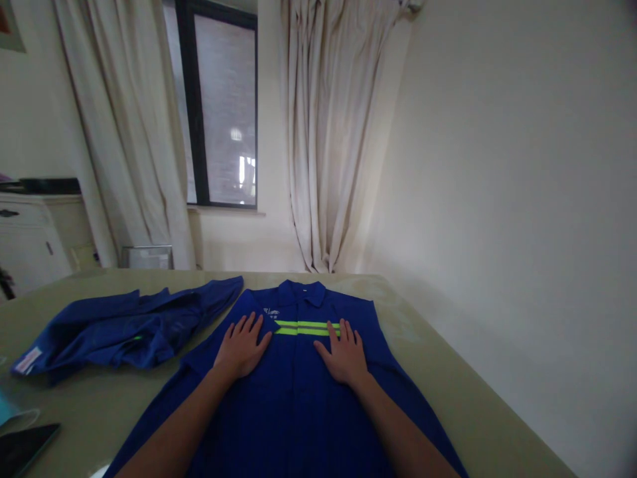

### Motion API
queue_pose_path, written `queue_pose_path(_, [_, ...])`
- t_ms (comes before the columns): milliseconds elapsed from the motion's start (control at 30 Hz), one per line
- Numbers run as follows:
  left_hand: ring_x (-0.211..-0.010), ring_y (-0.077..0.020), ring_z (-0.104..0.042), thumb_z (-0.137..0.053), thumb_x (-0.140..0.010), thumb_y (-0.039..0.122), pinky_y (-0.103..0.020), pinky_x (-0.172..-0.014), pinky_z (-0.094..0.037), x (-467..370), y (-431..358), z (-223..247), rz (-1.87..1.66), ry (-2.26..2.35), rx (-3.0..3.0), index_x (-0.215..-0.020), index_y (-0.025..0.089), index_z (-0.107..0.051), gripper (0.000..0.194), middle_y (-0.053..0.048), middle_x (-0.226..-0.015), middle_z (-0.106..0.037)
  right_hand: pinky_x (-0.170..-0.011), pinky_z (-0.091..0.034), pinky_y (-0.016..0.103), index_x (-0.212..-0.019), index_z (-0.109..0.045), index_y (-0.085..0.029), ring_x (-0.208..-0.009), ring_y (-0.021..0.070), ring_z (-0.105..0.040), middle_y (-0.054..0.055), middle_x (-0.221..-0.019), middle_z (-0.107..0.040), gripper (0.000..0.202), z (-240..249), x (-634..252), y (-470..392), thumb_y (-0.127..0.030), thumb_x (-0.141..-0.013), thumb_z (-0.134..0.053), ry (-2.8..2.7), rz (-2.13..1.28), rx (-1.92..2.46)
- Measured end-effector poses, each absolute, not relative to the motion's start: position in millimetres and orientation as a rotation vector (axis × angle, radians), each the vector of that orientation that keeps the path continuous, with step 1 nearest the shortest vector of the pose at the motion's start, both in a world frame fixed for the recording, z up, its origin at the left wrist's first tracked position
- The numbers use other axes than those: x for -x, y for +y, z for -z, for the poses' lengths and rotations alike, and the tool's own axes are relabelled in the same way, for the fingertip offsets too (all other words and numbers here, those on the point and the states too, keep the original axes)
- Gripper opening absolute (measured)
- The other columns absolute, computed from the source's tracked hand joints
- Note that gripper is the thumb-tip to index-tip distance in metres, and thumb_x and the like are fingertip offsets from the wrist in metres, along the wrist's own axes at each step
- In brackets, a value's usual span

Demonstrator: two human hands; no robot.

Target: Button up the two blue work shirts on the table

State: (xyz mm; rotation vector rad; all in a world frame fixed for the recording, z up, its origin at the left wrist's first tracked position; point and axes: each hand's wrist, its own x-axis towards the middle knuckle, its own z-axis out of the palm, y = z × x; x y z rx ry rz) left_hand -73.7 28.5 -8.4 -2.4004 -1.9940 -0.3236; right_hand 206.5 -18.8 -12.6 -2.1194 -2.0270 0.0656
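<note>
A blue work jacket (293,411) with two bright yellow-green chest stripes lies spread flat, front up and collar away from me, on a pale olive table (438,372). My left hand (242,346) rests palm down on its left chest, fingers apart. Flat on the right chest lies my right hand (343,355), its fingers touching the end of the stripes. Neither hand holds anything.
A second blue garment (124,328) lies crumpled at the left of the table. A dark phone (22,448) and a light blue item (12,410) sit at the near left edge. Beyond the table are curtains, a window, a white cabinet (27,239); a bare wall stands at the right.
</note>
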Motion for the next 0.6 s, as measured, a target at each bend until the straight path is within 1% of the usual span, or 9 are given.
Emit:
queue_pose_path(100, [-0.137,-0.0315,-0.050,-0.027,-0.104,0.045,-0.048,-0.113,-0.037,69.0,40.0,-0.7,0.408,-1.902,2.329,-0.134,0.016,-0.063,0.055,-0.016,-0.147,-0.057,-0.122,-0.010,0.052,-0.160,-0.032,-0.021,-0.156,0.0332,-0.014,0.017,-0.168,-0.022,0.085,13.6,-206.2,1.2,-0.077,-0.097,-0.025,-2.007,-0.082,2.126])
queue_pose_path(200, [-0.119,-0.0304,-0.061,-0.024,-0.105,0.029,-0.047,-0.102,-0.044,65.3,42.8,-9.1,0.414,-1.871,2.295,-0.114,0.015,-0.070,0.049,-0.017,-0.123,-0.067,-0.121,-0.012,0.051,-0.158,-0.038,-0.021,-0.154,0.0328,-0.020,0.017,-0.166,-0.027,0.079,15.5,-208.3,15.0,-0.073,-0.099,-0.030,-1.984,-0.047,2.107])
queue_pose_path(267, [-0.111,-0.0303,-0.064,-0.028,-0.102,0.019,-0.047,-0.096,-0.048,62.4,39.1,-13.1,0.372,-1.869,2.299,-0.113,0.014,-0.070,0.044,-0.017,-0.116,-0.068,-0.120,-0.017,0.049,-0.152,-0.048,-0.019,-0.150,0.0328,-0.030,0.019,-0.161,-0.038,0.071,15.9,-211.1,19.5,-0.066,-0.101,-0.035,-1.967,0.010,2.049])
queue_pose_path(333, [-0.112,-0.0297,-0.064,-0.035,-0.096,0.010,-0.045,-0.094,-0.050,57.3,28.1,-15.8,0.303,-1.858,2.329,-0.119,0.014,-0.069,0.042,-0.018,-0.120,-0.068,-0.117,-0.024,0.047,-0.140,-0.059,-0.014,-0.139,0.0322,-0.047,0.020,-0.148,-0.054,0.058,14.0,-213.4,20.2,-0.054,-0.103,-0.038,-1.939,0.081,1.953])
queue_pose_path(400, [-0.122,-0.0305,-0.062,-0.040,-0.090,0.004,-0.047,-0.100,-0.049,50.1,6.9,-16.3,0.226,-1.836,2.374,-0.130,0.014,-0.066,0.049,-0.019,-0.131,-0.066,-0.113,-0.031,0.043,-0.125,-0.068,-0.013,-0.124,0.0298,-0.059,0.019,-0.129,-0.068,0.046,8.6,-213.8,17.4,-0.041,-0.105,-0.037,-1.906,0.139,1.860])
queue_pose_path(433, [-0.129,-0.0320,-0.058,-0.042,-0.088,0.004,-0.050,-0.104,-0.047,46.9,-8.0,-15.3,0.185,-1.829,2.399,-0.137,0.015,-0.062,0.054,-0.020,-0.139,-0.062,-0.110,-0.034,0.042,-0.118,-0.069,-0.014,-0.117,0.0285,-0.061,0.017,-0.120,-0.071,0.042,4.3,-213.0,14.8,-0.036,-0.105,-0.036,-1.894,0.157,1.822])
queue_pose_path(500, [-0.143,-0.0363,-0.045,-0.041,-0.090,0.008,-0.060,-0.110,-0.042,45.8,-45.1,-9.4,0.109,-1.829,2.450,-0.149,0.020,-0.051,0.061,-0.018,-0.156,-0.049,-0.106,-0.038,0.040,-0.109,-0.070,-0.017,-0.111,0.0263,-0.062,0.013,-0.111,-0.072,0.038,-6.7,-210.1,6.6,-0.029,-0.105,-0.035,-1.886,0.177,1.769])
queue_pose_path(567, [-0.151,-0.0382,-0.031,-0.037,-0.094,0.015,-0.069,-0.112,-0.035,57.7,-88.9,1.9,0.052,-1.850,2.526,-0.154,0.029,-0.043,0.062,-0.010,-0.166,-0.030,-0.103,-0.041,0.038,-0.107,-0.070,-0.018,-0.108,0.0248,-0.062,0.011,-0.109,-0.072,0.035,-18.8,-208.3,-8.5,-0.027,-0.105,-0.036,-1.900,0.170,1.682])
queue_pose_path(600, [-0.152,-0.0371,-0.028,-0.036,-0.094,0.017,-0.071,-0.112,-0.034,69.6,-112.2,9.1,0.069,-1.870,2.549,-0.153,0.035,-0.044,0.062,-0.005,-0.168,-0.025,-0.103,-0.042,0.037,-0.108,-0.070,-0.019,-0.108,0.0243,-0.063,0.010,-0.110,-0.072,0.033,-23.8,-209.2,-20.3,-0.027,-0.105,-0.038,-1.925,0.128,1.613])
